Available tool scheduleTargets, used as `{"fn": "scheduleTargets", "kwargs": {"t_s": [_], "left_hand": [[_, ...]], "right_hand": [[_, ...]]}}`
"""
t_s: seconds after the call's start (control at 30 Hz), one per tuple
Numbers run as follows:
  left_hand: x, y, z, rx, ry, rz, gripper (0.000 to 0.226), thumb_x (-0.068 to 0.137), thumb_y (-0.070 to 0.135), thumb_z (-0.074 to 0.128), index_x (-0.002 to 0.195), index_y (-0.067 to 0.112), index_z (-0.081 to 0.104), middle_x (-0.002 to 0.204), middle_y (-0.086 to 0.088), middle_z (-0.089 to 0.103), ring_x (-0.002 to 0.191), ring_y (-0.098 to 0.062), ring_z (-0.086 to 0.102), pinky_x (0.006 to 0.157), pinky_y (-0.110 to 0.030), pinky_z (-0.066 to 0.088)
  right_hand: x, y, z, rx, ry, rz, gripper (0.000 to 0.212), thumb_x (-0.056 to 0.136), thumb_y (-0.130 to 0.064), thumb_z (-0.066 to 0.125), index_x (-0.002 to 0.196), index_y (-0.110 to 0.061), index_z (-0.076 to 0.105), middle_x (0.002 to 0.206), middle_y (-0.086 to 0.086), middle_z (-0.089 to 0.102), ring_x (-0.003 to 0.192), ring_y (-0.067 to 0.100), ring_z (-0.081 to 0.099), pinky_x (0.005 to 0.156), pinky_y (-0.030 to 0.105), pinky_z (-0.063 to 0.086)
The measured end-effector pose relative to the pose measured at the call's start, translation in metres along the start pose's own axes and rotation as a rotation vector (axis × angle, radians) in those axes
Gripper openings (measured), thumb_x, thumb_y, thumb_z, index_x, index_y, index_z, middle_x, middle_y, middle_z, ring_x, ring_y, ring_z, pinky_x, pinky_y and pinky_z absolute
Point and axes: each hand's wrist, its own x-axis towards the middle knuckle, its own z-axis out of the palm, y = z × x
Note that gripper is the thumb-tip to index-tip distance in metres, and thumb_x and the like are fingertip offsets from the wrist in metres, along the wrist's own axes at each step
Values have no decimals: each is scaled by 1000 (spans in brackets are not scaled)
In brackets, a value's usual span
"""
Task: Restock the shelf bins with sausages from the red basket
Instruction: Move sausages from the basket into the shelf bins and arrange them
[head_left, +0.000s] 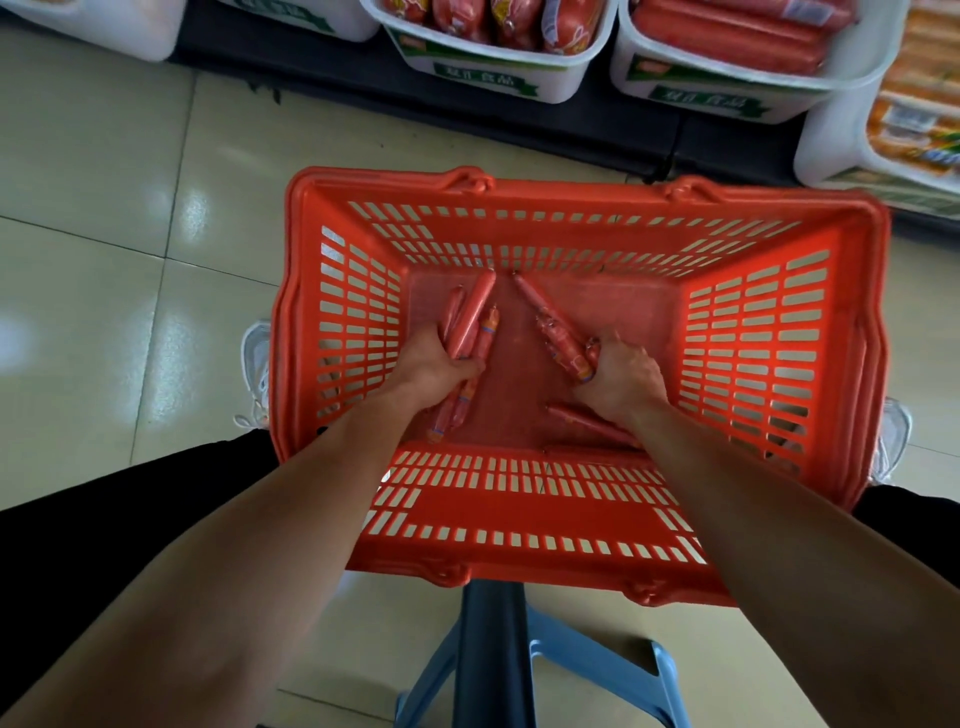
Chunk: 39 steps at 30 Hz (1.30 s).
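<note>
The step in hand is judged to be the gathering of stock: sausages are being collected from the floor of the red slotted plastic basket (519, 519), and nothing is yet being carried to the shelf.

Inside the basket, toward its left wall, a bundle of slim red film-wrapped sausages (470, 322) is gripped by the left hand (431, 364), its fingers curled round the middle of the bundle so that both ends stick out. Toward the centre of the basket floor, a second small bunch of the same sausages (558, 332) is held by the right hand (623, 379), fingers clenched on its near end. One more loose red sausage (587, 423) is seen lying on the basket floor near the near wall, partly hidden under the right wrist; a further one may lie beside it, but that cannot be told.

Beyond the far rim of the basket, two white plastic shelf bins are seen, one holding short plump sausage packs (493, 67) and one holding long red sausages (727, 78). A blue plastic stool (597, 660) shows under the basket's near edge.

For the next move, both bundles would have to be lifted clear of the basket's rim without any slipping out, and carried over the far rim to the matching bin. The loose sausage would be left for a later reach.
</note>
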Motion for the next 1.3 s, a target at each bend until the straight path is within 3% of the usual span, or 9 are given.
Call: {"fn": "scheduleTargets", "kwargs": {"t_s": [0.23,0.43,0.57,0.7,0.87,1.0,1.1,1.23,1.3], "left_hand": [[-10,20,-11,-24,-5,67,39,79,26,82,105,25,54,101,2,65,94,-17,64,81,-26,43],[-37,34,-25,11,25,130,54,74,34,83,119,17,58,100,5,65,92,-14,63,73,-22,42],[-69,53,-43,-10,63,200,71,69,35,85,130,22,52,108,3,67,98,-16,64,88,-30,48],[-101,81,-68,-7,121,263,47,73,26,84,110,19,56,90,11,63,85,-12,63,69,-20,42],[-129,128,-105,-9,196,368,43,75,22,84,110,18,58,97,2,66,89,-18,63,73,-25,40],[-131,171,-131,7,249,427,42,76,24,84,105,20,56,90,9,61,86,-16,58,68,-23,39],[-117,199,-145,44,286,458,43,76,27,84,107,22,54,97,6,61,91,-17,59,77,-27,39],[-87,226,-157,56,252,483,47,80,27,80,118,18,54,102,3,62,90,-16,60,78,-29,43],[-68,237,-160,46,220,495,48,81,26,79,121,17,54,104,3,64,92,-15,62,82,-32,48]], "right_hand": [[-2,4,-12,157,-113,28,60,55,-41,87,108,-25,62,95,-2,67,95,25,65,74,29,44],[-32,-4,-48,205,-52,-43,43,57,-39,83,91,-27,61,82,-6,67,80,21,64,67,30,46],[-65,-11,-85,210,-6,-114,39,61,-32,86,91,-22,62,80,-5,65,79,21,64,65,29,43],[-105,-15,-130,221,49,-183,43,62,-31,86,98,-27,62,80,-9,66,74,13,62,64,24,41],[-130,-26,-204,258,200,-247,39,65,-26,86,92,-29,58,73,-14,63,64,3,58,53,11,36],[-116,-37,-266,257,337,-238,40,64,-27,85,91,-31,56,75,-11,65,67,9,61,57,22,41],[-87,-44,-302,194,408,-223,42,62,-29,86,93,-28,57,81,-2,66,74,21,62,62,29,41],[-38,-50,-333,127,369,-176,41,64,-25,85,97,-22,61,73,-8,61,62,7,57,50,22,37],[-9,-51,-340,75,348,-156,42,65,-29,84,100,-21,63,75,-7,61,65,10,57,52,24,39]]}}
